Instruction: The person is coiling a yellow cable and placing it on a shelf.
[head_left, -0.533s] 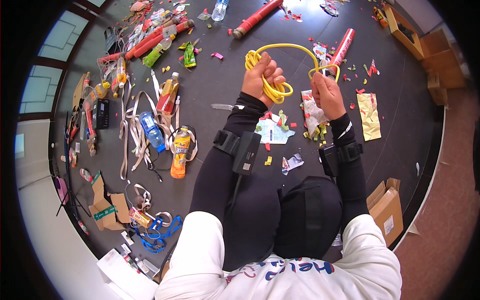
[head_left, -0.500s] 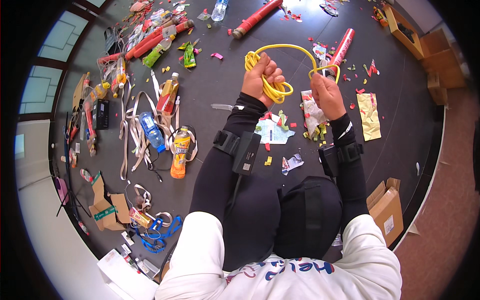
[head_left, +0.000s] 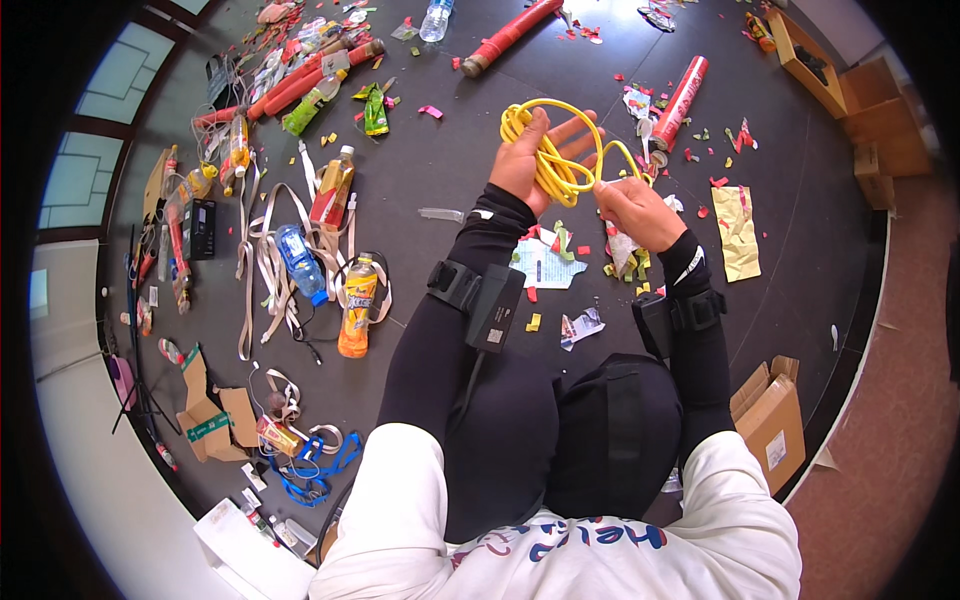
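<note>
Yellow cable (head_left: 556, 177), coiled: loops could slide off your left hand (head_left: 520, 166), its fingers loosely spread; your right hand (head_left: 642, 212) pinches a strand.

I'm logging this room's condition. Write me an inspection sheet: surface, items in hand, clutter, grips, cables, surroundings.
Surface: dark floor, strewn with coloured scraps.
Items in hand: yellow cord, partly coiled.
Clutter: red tubes, blue bottle, orange bottle, yellow paper.
Grips: left grip open, cord looped across it; right grip pinching the cord.
Cables: black cable left of the orange bottle.
Surroundings: cardboard box at right, pale wall at left.
</note>
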